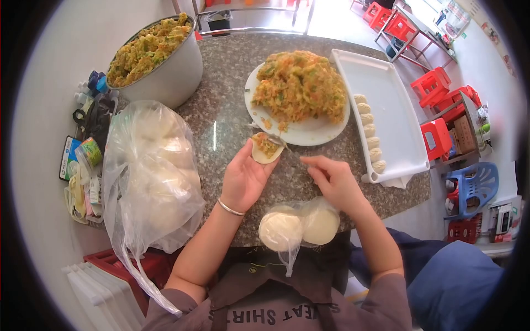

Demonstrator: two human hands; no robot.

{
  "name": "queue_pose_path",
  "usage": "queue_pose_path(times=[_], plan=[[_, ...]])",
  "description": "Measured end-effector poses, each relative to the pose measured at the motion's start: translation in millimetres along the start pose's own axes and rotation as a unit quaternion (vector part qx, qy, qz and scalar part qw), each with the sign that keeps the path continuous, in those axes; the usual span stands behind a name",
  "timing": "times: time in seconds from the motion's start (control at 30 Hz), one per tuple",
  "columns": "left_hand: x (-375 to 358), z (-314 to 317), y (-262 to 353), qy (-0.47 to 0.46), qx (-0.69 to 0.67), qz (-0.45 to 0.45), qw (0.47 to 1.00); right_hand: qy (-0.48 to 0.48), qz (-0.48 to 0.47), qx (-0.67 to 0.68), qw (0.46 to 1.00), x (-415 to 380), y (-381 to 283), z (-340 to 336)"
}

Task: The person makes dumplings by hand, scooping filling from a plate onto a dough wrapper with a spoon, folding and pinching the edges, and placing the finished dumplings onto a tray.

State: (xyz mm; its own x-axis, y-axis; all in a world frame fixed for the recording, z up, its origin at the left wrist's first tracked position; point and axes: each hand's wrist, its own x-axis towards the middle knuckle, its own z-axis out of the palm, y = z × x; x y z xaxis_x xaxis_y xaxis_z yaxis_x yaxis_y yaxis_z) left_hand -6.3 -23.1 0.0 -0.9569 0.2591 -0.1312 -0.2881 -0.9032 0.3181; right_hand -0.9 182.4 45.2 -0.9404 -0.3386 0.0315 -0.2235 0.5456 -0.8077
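Observation:
My left hand (247, 172) holds a round dough wrapper (266, 154) on its fingers, with a dab of orange-green filling (266, 144) on it. Against the filling lies the end of a small metal spatula (277, 141). My right hand (334, 182) is closed around its handle, which is mostly hidden. Just beyond the hands, a white plate (312, 137) bears a heap of the same chopped filling (301, 85). Nearer to me, two stacks of round wrappers (280, 229) sit in clear plastic on the speckled stone table (223, 132).
At the right, a white tray (381, 71) holds a row of several pleated dumplings (369, 129). A big metal pot (176, 74) of filling stands far left, before a plastic bag (154, 176) of pale rounds. Red stools (432, 85) stand beyond the table.

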Motion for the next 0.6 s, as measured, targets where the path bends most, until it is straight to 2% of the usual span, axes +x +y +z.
queue_pose_path(times=[0.1,0.17,0.23,0.3,0.33,0.43,0.53,0.6], plan=[[-0.2,-0.2,-0.7,0.026,-0.004,0.017,1.000,-0.010,0.036,0.025,0.999,-1.5,-0.6,-5.7],[0.5,1.7,-3.3,0.068,0.084,0.030,0.994,-0.006,0.044,0.040,0.998,-0.5,0.3,-5.6],[-2.1,2.4,-2.9,0.061,0.113,0.021,0.991,0.001,0.050,0.055,0.997,-1.5,1.3,-5.6],[-2.9,2.6,-1.4,0.056,0.144,0.016,0.988,-0.015,-0.069,0.004,0.998,-2.9,1.9,-3.6],[-3.2,2.4,-0.9,0.052,0.140,0.017,0.989,-0.016,-0.068,0.005,0.998,-3.9,1.0,-5.1],[-4.1,4.9,-1.9,0.055,0.142,0.024,0.988,-0.033,-0.054,0.002,0.998,-5.2,-4.7,-12.7],[-4.6,7.7,-2.2,0.050,0.150,0.028,0.987,-0.007,-0.026,0.021,0.999,-8.6,-6.7,-12.4],[-4.1,8.2,-2.4,0.039,0.150,0.036,0.987,-0.048,0.025,0.030,0.998,-9.1,-5.9,-9.5]])
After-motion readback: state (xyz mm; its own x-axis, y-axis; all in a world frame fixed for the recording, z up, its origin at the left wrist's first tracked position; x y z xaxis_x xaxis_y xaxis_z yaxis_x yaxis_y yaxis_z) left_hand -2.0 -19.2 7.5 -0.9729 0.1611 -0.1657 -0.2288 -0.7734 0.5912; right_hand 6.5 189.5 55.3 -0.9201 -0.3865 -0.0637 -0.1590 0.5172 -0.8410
